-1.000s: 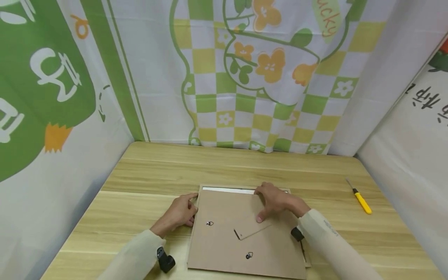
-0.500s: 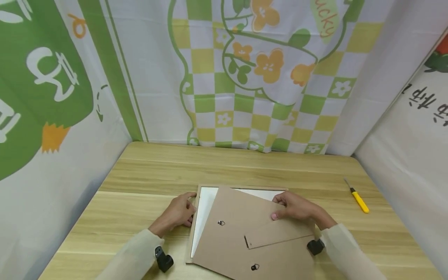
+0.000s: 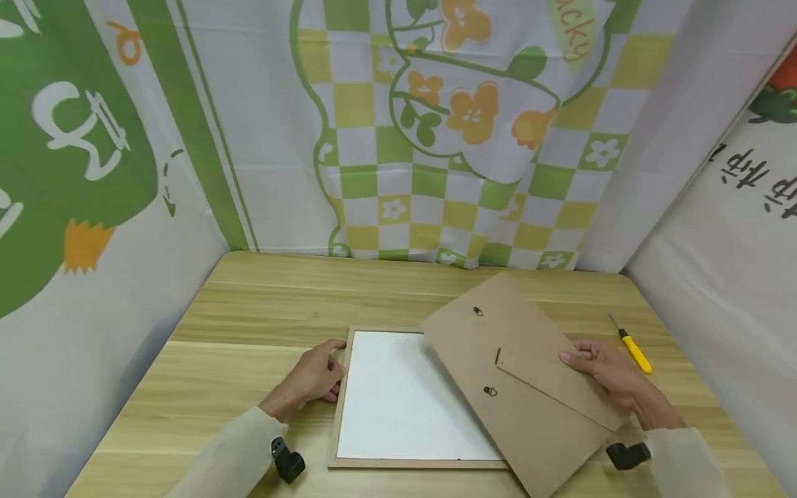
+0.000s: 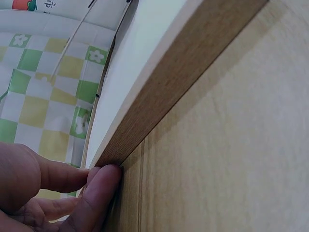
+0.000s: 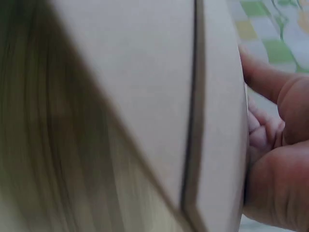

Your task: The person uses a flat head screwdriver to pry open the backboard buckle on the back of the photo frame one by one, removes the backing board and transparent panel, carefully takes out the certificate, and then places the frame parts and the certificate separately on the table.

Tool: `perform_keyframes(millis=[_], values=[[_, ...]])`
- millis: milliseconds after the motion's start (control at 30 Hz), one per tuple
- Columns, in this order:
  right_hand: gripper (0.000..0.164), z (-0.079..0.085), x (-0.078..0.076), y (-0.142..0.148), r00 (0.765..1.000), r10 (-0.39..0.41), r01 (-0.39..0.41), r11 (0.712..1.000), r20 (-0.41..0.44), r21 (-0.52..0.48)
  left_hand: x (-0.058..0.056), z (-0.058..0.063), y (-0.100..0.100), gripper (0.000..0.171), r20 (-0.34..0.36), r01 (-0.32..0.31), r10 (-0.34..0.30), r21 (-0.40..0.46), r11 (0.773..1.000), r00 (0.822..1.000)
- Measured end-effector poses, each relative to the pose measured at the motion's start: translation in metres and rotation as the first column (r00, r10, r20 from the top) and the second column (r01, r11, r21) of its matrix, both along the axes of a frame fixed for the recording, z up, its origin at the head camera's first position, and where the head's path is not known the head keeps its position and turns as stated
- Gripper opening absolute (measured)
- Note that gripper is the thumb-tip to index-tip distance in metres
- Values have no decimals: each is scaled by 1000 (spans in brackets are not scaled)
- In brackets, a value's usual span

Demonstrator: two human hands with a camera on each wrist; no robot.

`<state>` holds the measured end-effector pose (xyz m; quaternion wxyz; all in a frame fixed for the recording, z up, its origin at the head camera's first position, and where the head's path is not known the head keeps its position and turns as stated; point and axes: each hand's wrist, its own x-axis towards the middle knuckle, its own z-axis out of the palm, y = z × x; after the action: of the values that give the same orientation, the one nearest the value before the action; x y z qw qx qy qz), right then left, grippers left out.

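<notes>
My right hand (image 3: pixel 607 373) grips the right edge of a brown backing board (image 3: pixel 529 408), thumb on its upper face. The board is tilted over the right part of a wooden picture frame (image 3: pixel 373 463) and hides that part. Two small metal hangers and a stand flap (image 3: pixel 560 387) show on the board. In the right wrist view the board (image 5: pixel 135 87) is blurred, its edge beside the hand. My left hand (image 3: pixel 314 373) touches the frame's left side with its fingertips, which lie at the wooden rim (image 4: pixel 154 92) in the left wrist view. A white sheet (image 3: pixel 405 401) fills the frame.
A screwdriver with a yellow handle (image 3: pixel 636 354) lies on the wooden table (image 3: pixel 261 297), just beyond the right hand. Printed curtains (image 3: pixel 436 207) hang behind the table and at both sides.
The backing board has come off the frame, swung round and moved right with the right hand, uncovering the white sheet. The left hand has stayed at the frame's left side.
</notes>
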<state>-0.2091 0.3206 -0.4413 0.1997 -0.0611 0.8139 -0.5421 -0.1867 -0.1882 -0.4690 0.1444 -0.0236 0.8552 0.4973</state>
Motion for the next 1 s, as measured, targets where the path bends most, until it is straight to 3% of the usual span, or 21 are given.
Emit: perform_keyframes(millis=[167,267,367,567,667,833,1000], values=[[43,-8,2,36,979,-201,200,978,20,64,0,1,0,54,9,1,-1,4,1000,1000],[30,-13,4,57,960,-278,274,958,38,88,0,2,0,54,11,6,-6,0,1000,1000],[20,-17,5,75,942,-334,329,937,33,116,-1,3,0,54,13,12,-12,-4,1000,1000],[29,-21,12,89,904,-416,388,895,98,219,-1,1,0,54,13,16,-16,-1,1000,1000],[29,-23,15,89,887,-445,413,883,120,223,-1,0,0,54,11,19,-19,1,1000,1000],[42,-25,17,87,902,-432,405,842,-5,355,0,1,0,54,17,15,-15,5,1000,1000],[51,-22,17,86,903,-395,420,731,-168,537,0,2,1,54,21,8,-8,6,1000,1000]])
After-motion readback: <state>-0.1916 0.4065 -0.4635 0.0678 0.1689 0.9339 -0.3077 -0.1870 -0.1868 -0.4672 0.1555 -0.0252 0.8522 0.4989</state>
